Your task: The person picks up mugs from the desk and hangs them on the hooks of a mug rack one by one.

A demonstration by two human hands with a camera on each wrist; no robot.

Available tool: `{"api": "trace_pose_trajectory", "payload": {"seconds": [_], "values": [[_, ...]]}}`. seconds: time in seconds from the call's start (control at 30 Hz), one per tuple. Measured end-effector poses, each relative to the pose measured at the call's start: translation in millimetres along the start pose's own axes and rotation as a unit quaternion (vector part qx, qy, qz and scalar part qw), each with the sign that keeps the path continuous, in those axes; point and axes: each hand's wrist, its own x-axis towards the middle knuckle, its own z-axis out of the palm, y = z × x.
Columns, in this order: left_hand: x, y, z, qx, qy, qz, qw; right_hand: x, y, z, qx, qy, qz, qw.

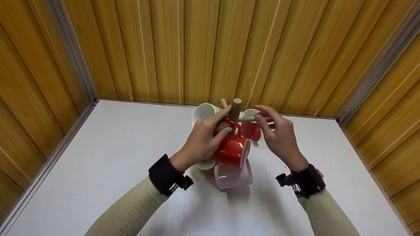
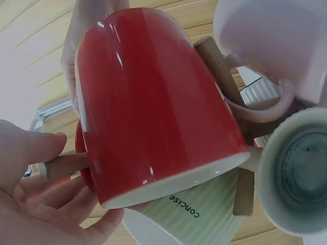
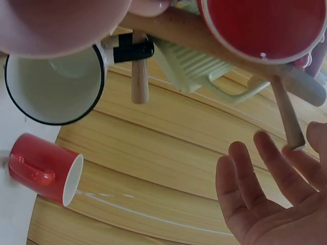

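My left hand (image 1: 206, 136) grips a red mug (image 1: 232, 150) at its handle (image 1: 236, 125), which is around a peg (image 2: 66, 166) of a wooden mug rack (image 1: 236, 109). The mug lies sideways, its white-rimmed end facing right. With thumb and index finger, my right hand (image 1: 278, 135) pinches the tip of another peg (image 3: 287, 115); its other fingers are spread. A pink mug (image 1: 233, 175) hangs low at the front of the rack. A ribbed pale green mug (image 1: 203, 113) hangs at the left, partly behind my left hand.
A second red mug (image 3: 46, 168) stands upright on the white table (image 1: 126, 156), behind the rack to the right. A white mug with a black rim (image 3: 56, 87) hangs on the rack. Yellow wood-patterned walls (image 1: 197, 41) enclose the back and sides.
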Motion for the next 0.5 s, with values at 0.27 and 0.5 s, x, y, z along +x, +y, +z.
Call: {"api": "trace_pose_trajectory", "payload": {"seconds": [0.27,0.5], "values": [[0.1,2.7,-4.1,0.001,-0.011,0.004,0.9999,-0.3,0.6,-0.1,-0.007,-0.014,0.011,1.0],[2.5,3.4,-6.7,0.01,-0.022,0.008,0.9997,-0.5,-2.0,-2.3,-0.006,-0.005,0.007,1.0]]}}
